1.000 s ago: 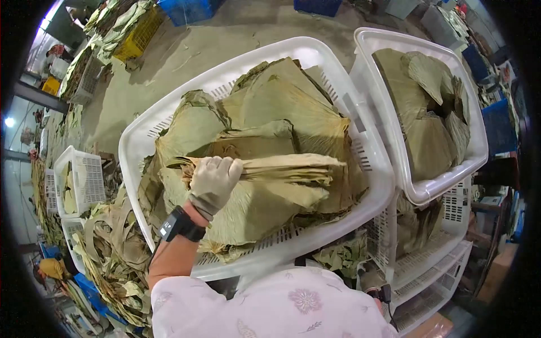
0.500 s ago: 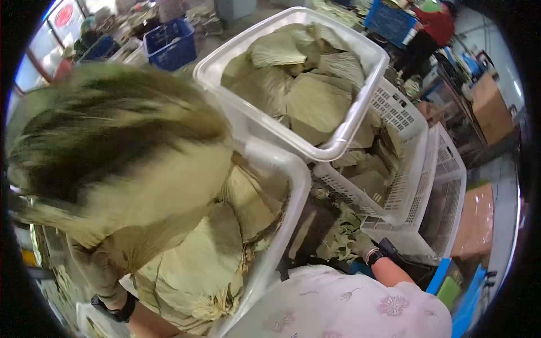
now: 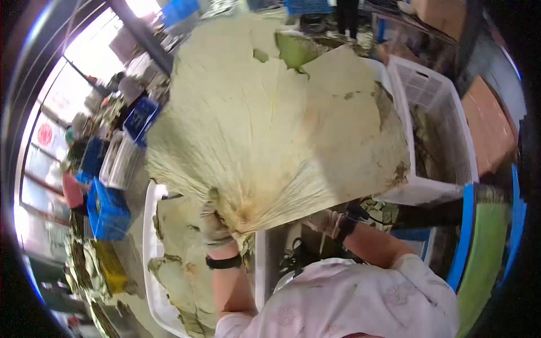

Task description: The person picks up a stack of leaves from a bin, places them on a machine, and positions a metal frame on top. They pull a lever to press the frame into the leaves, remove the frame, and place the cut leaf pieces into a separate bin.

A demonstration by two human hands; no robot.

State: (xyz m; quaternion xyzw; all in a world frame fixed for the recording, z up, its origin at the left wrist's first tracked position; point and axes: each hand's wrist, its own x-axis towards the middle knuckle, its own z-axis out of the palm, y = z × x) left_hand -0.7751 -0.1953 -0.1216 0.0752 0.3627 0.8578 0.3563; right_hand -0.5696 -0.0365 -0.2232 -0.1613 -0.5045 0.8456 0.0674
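A large, pale green dried lotus leaf (image 3: 248, 129) is spread out in front of me, with ragged holes and a greener torn patch near its far edge. My left hand (image 3: 216, 224), in a light glove, is closed on the leaf's gathered near edge, thumb on top. My right hand (image 3: 327, 222), also gloved, is at the leaf's near right edge. Its fingers are blurred and partly under the leaf, so their grip is hidden. Below my left forearm, more dried leaves (image 3: 183, 236) lie in a white tub (image 3: 151, 276).
White slatted baskets (image 3: 442, 121) stand at the right, beside a cardboard box (image 3: 487, 124). Blue rails (image 3: 469, 225) and a green strip (image 3: 482, 253) are by my right elbow. Blue crates (image 3: 107, 211) and a person in pink (image 3: 72, 191) are at the left.
The blurred leaf bundle at the left is gone from there; a leaf is now spread across the middle in my left hand. My right hand has come left from the leaf scraps to its edge. The view has turned.
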